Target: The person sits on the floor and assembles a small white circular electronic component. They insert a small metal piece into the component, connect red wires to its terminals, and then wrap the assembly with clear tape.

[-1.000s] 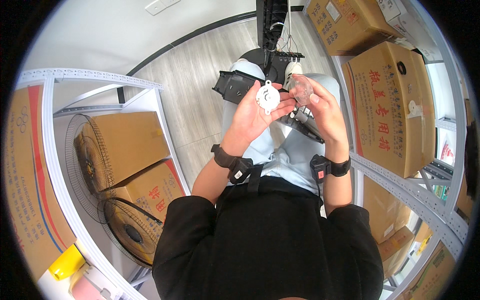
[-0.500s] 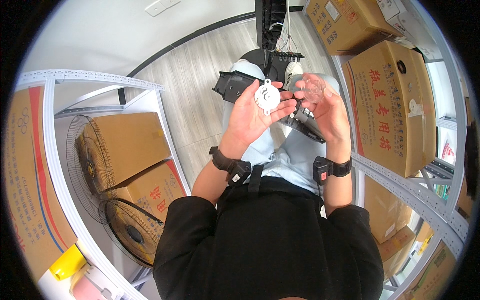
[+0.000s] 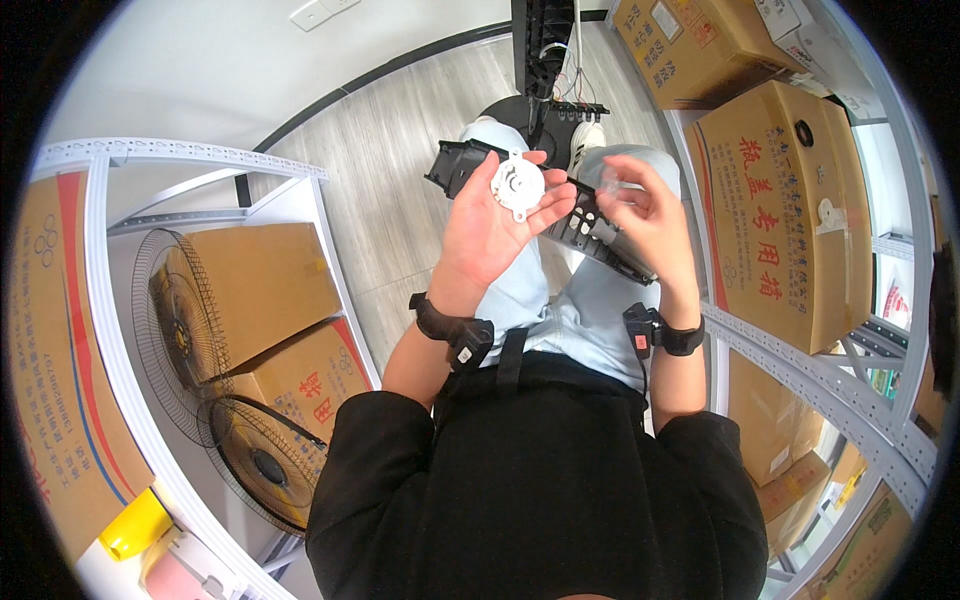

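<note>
A white round plastic part [image 3: 517,186] with a small tab at either end rests on the fingers of my left hand [image 3: 490,225], palm up, with the thumb at its edge. My right hand [image 3: 652,215] is curled to the right of it, thumb and fingers pinching a clear plastic disc [image 3: 611,186]. Much of the disc is hard to make out behind the fingers. Below both hands, a long black plastic housing [image 3: 462,165] lies across my knees, its middle partly hidden by my left hand. Light pieces show along its right half.
Before my feet stands a black upright post [image 3: 540,60] with thin wires. Metal shelving with cardboard boxes [image 3: 770,200] closes in on the right. On the left, a rack [image 3: 200,150] holds more boxes and wire fan guards [image 3: 180,310].
My left hand has shifted slightly left, carrying the white part. My right hand has turned over and curled more, so the clear disc shows less than before.
</note>
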{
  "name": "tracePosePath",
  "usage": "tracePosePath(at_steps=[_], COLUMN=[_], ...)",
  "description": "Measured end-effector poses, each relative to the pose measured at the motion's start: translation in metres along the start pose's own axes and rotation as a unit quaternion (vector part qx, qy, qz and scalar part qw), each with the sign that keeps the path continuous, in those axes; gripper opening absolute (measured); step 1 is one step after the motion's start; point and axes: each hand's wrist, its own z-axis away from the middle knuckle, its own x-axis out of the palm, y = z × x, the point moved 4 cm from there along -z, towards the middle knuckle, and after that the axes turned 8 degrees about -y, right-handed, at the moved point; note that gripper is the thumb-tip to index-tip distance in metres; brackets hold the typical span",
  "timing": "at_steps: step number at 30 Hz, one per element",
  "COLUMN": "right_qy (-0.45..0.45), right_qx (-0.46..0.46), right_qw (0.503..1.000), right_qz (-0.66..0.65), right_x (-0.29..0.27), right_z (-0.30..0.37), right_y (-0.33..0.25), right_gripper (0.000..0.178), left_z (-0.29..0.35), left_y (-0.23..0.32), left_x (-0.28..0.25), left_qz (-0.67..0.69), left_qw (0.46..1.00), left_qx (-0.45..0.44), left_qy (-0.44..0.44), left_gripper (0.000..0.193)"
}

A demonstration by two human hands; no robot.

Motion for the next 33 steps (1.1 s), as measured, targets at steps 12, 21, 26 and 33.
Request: tracePosePath(at_steps=[12,21,26,33], right_qy=[-0.049,-0.064,-0.065,-0.082], right_qx=[-0.110,-0.097,-0.120,-0.104], right_qw=[0.900,0.890,0.886,0.891], right_qz=[0.420,0.440,0.443,0.434], right_x=[0.043,0.047,0.046,0.044], right_z=[-0.002,-0.005,-0.006,-0.004], right_y=[0.012,0.020,0.020,0.023], right_gripper=[0.053,0.051,0.048,0.047], left_z=[0.003,0.007,0.005,0.000], left_y=[0.003,0.002,0.003,0.002], left_x=[0.011,0.020,0.026,0.037], left_qz=[0.037,0.064,0.056,0.029], left_qw=[0.998,0.996,0.996,0.998], left_qx=[0.007,0.004,0.008,0.025], left_qy=[-0.054,-0.064,-0.068,-0.045], left_gripper=[0.051,0.052,0.052,0.049])
